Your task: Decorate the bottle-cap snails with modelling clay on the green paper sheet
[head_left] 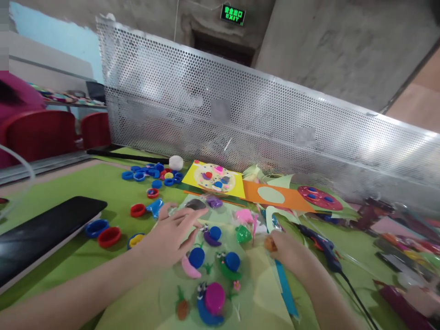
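My left hand (172, 236) reaches over a pale green sheet (151, 298), fingers apart and holding nothing I can see. Its fingertips are close to a snail (212, 233) with a blue cap shell and purple clay body. More clay snails lie below: a pink one (195, 259), a green one (231, 263) and a blue one with a magenta shell (213, 300). A small clay carrot (182, 308) is at lower left. My right hand (287, 250), fingers curled, is closed on a lump of orange-brown clay (270, 244) at the sheet's right side.
Blue and red bottle caps (110, 237) lie at left, near a black phone-like slab (44, 233). Wrapped clay, green (243, 233) and pink (244, 215), sits ahead. A glue gun (323, 247) with a cord is at right. A perforated metal panel (240, 105) stands behind.
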Demonstrator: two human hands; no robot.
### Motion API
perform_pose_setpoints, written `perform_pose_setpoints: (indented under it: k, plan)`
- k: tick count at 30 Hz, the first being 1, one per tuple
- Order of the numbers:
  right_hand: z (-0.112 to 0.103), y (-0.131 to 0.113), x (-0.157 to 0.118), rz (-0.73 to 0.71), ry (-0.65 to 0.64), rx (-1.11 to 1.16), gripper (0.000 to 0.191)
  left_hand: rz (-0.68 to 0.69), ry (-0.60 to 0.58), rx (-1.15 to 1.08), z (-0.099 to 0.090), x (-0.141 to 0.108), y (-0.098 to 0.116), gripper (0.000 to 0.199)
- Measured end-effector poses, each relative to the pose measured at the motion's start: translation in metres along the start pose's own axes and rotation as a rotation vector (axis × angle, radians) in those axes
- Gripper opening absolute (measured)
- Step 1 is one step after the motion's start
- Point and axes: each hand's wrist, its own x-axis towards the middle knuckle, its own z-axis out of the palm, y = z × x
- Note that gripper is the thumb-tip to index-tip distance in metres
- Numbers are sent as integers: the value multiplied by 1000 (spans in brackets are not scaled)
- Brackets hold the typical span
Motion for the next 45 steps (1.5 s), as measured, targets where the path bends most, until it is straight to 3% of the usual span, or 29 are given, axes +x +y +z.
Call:
perform_pose_setpoints:
  k: [3, 8, 12, 14, 16, 18, 21, 24, 30, 33, 37, 42, 45]
  plan:
    - [-6, -7, -3, -3, 82, -22, 10, 5, 18, -24, 3, -1, 0, 46]
    - [-17, -21, -8, -47, 326, 92, 20, 86, 90, -22, 4, -3, 1, 48]
    - [-12, -13, 3, 135, 318, 31, 23, 76, 51, 20, 0, -4, 3, 45]
    - [-8, -11, 10, 266, 350, -14, 36, 48, 4, 31, -1, -3, 3, 42]
    - [-3, -16, 13, 298, 417, -50, 50, 32, -22, 30, -2, -3, 3, 39]
    - [4, -28, 13, 160, 487, -55, 51, 25, -26, 20, -1, -2, 3, 37]
    - [16, -50, 10, -107, 416, 8, 43, 18, -17, 2, -1, -1, 4, 38]
    - [26, -60, 9, -205, 407, 23, 41, 8, 6, -21, -2, 0, 5, 40]
    - [24, -65, -1, -493, 610, 300, 46, -28, 68, -137, -1, -4, 13, 51]
    - [24, -75, -16, -684, 639, 301, 49, -62, 79, -279, 0, -9, 19, 53]
    - [25, -83, -28, -742, 669, 274, 50, -100, 50, -405, -2, -13, 24, 52]
    - [24, -81, -25, -752, 677, 238, 49, -83, 126, -446, 0, -13, 20, 58]
    - [24, -82, -25, -799, 681, 205, 48, -99, 53, -512, 3, -13, 19, 59]
